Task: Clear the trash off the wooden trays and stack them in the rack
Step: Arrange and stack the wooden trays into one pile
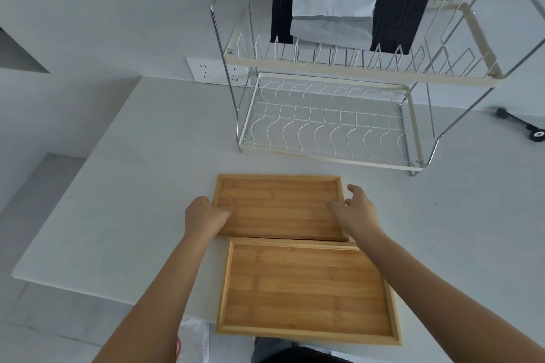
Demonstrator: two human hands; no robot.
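Observation:
Two bare wooden trays lie on the white table. The far tray [280,203] sits between my hands; the near tray [306,286] lies at the table's front edge, overhanging it. My left hand [203,215] grips the far tray's left rim, thumb inside it. My right hand [356,211] is at that tray's right rim, thumb on the inside and fingers spread past the edge. A two-tier wire rack [324,124] stands behind the trays with its lower shelf bare. No trash shows on either tray.
Black and white cloths [333,12] hang over the rack's upper tier. A wall socket [206,71] sits left of the rack. A black tool [525,124] lies at the far right. The table's left edge [73,174] runs diagonally. White bags [194,342] sit below the front edge.

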